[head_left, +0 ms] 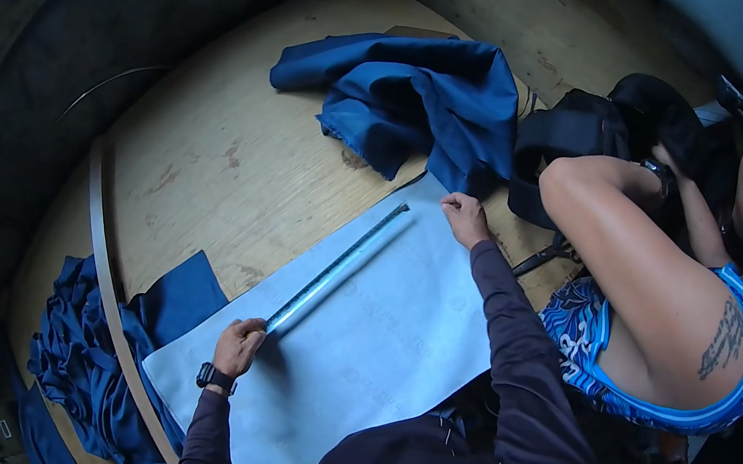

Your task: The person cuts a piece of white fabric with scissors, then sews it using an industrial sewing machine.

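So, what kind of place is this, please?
Probably a tailoring workshop: a large wooden cutting table, heaped dark blue fabric, and a long ruler on a pale grey sheet.

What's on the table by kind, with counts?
Dark blue fabric pieces: 2, one bunched at the far end, one hanging over the near edge
Light grey sheet: 1, right hand on its far edge
Ruler: 1, left hand at its near end
Black bag: 1
Scissors: 1
Total: 6
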Tool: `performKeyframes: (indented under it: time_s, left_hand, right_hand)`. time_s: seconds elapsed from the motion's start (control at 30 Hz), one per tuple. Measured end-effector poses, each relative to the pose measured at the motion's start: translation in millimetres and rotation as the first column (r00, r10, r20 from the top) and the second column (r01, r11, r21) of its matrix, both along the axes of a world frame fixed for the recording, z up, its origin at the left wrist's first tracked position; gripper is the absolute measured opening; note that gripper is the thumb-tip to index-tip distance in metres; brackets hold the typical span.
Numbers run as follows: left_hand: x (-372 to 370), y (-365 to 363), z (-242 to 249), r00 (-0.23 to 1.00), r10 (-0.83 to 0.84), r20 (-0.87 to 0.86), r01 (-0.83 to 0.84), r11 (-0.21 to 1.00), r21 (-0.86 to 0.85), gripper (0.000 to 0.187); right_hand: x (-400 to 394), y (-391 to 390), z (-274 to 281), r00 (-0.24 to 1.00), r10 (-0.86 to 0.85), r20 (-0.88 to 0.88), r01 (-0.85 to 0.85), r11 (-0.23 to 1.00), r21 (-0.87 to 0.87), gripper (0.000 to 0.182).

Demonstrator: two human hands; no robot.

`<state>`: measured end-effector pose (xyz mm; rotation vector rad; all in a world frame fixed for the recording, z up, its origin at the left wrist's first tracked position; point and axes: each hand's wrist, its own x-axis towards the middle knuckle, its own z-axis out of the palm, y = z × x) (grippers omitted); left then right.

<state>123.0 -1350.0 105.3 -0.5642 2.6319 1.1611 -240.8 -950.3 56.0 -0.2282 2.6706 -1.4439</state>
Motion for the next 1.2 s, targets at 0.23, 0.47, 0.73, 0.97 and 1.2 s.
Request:
performKeyframes:
  time_s: [0.23, 0.47, 0.73, 0.97, 1.2]
  left_hand:
    - [-72.0, 30.9, -3.4, 0.987, -0.159, -0.02, 0.158, 0.987, -0.034, 0.036]
    - [-102.7, 32.1, -7.4, 0.983, -0.174, 0.053, 0.177, 0.982, -0.069, 0.038]
    - [-121.0, 36.1, -23.5, 0.986, -0.163, 0.043, 0.164, 0.986, -0.017, 0.037]
    - [-74.8, 13.0, -4.2, 0.994, 0.056, 0.094, -0.04, 0.985, -0.171, 0.033]
    - [141.1, -139.8, 34.3, 0.926, 0.257, 0.276, -0.143, 0.916, -0.374, 0.031]
  right_hand:
    - [-12.4, 13.9, -6.8, 0.945, -0.074, 0.317, 0.174, 0.938, -0.3, 0.02]
    - [-12.7, 6.1, -10.6, 0.969, -0.16, 0.19, 0.207, 0.942, -0.263, 0.018]
    - [-76.1, 36.9, -84.1, 0.989, -0.008, 0.148, 0.043, 0.972, -0.229, 0.02]
    - [-123.6, 9.7, -103.5, 0.941, -0.027, 0.339, 0.057, 0.995, -0.08, 0.013]
    - [-121.2, 9.2, -100.4, 0.948, -0.061, 0.313, 0.073, 0.997, -0.025, 0.011]
